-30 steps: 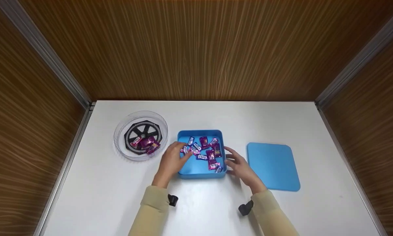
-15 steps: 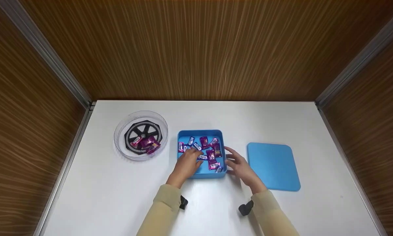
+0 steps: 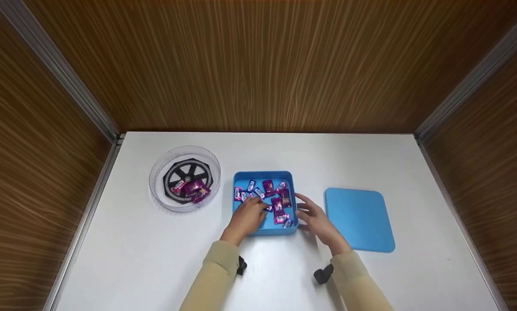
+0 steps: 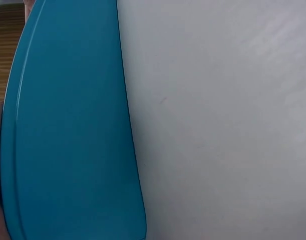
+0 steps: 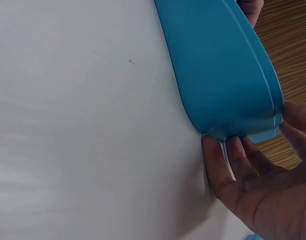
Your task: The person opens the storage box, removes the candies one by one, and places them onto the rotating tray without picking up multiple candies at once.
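A blue square box (image 3: pixel 272 231) holds several small wrapped candies in purple, pink and dark blue. My left hand (image 3: pixel 247 216) reaches into it over the front left part, fingers down among the candies and covering some. The end of a dark blue candy (image 3: pixel 269 208) shows right at its fingertips; I cannot tell whether they pinch it. On the box's right side, my right hand (image 3: pixel 318 221) rests its spread fingertips against the wall. The right wrist view shows these fingers (image 5: pixel 238 155) touching the blue wall (image 5: pixel 223 75). In the left wrist view, the box's outer wall (image 4: pixel 72 125) hides most of the left hand.
A clear round dish (image 3: pixel 155 190) with a black spoked base and several candies stands at the left. To the right lies a flat blue square lid (image 3: pixel 360 220), close to the right forearm. Wood-grain panels (image 3: pixel 258 69) enclose the white table (image 3: pixel 133 259).
My left hand has moved right and toward the box's middle from its left edge, uncovering a pink candy there, then shifted only slightly. The right hand has stayed in place.
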{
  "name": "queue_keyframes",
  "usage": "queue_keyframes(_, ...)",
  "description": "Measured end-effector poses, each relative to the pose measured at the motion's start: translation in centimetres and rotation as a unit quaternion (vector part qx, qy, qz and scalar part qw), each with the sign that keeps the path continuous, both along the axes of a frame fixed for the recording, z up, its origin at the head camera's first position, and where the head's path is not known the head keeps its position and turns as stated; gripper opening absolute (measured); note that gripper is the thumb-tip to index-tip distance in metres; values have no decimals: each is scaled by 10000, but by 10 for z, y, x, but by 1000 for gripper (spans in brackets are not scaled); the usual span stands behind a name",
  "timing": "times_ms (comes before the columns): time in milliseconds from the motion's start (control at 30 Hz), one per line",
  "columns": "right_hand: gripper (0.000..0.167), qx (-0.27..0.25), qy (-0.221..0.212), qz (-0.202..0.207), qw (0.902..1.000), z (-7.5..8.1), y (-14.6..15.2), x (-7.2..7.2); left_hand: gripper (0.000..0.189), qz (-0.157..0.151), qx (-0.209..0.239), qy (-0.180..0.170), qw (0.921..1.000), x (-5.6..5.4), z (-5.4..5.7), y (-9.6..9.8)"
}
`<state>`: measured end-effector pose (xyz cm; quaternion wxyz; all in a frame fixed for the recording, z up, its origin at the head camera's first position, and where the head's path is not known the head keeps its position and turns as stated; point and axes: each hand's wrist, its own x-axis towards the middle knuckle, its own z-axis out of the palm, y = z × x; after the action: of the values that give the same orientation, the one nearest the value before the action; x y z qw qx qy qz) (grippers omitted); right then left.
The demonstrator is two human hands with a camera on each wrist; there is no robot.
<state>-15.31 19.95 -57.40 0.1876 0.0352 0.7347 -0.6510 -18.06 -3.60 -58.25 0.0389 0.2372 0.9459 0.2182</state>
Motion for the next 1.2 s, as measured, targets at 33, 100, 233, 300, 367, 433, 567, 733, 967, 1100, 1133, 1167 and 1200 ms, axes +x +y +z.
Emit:
queue_keyframes(33,57,27,34,8,10000,3,-1,1,25,-8,-48,17,10000,0,-1,0)
queue_keyframes(100,57,57,31,17,10000,5,-2,2,25,-15,-158,48,9999,1,-1,0)
queue_keyframes(233,57,53,57,-48,10000,-7,1,0,24,18,-244,43,9997,0,-2,1)
queue_keyframes(300,57,39,37,-77,10000,-13,3,-2,22,68,-167,-25,9998,0,-2,0)
queue_keyframes(367,56,8,49,-102,9999,-13,3,-2,19,140,-64,-77,9999,-1,-1,0)
queue_keyframes(433,56,-36,70,-127,9999,-13,2,-3,16,225,72,-111,9997,-2,0,0)
queue_keyframes(567,56,-157,72,-170,9997,-13,2,-3,15,349,128,-81,9993,-2,0,1)
queue_keyframes(733,57,-176,48,-181,9997,-13,2,-3,22,479,-33,93,9988,-1,-3,3)
queue_keyframes(967,56,8,49,-102,9999,-12,3,-3,19,590,-26,192,9981,0,-2,5)
queue_keyframes(1100,55,-11,9,-95,10000,-11,3,-3,22,577,-3,29,9983,1,-1,3)
queue_keyframes(1133,55,-20,6,-100,9999,-12,3,-3,23,565,38,-26,9984,1,0,3)
queue_keyframes(1167,55,-29,-1,-106,9999,-11,3,-3,24,555,83,-95,9984,1,0,3)
queue_keyframes(1200,55,-32,-4,-107,9999,-12,3,-3,24,541,142,-156,9983,1,1,2)
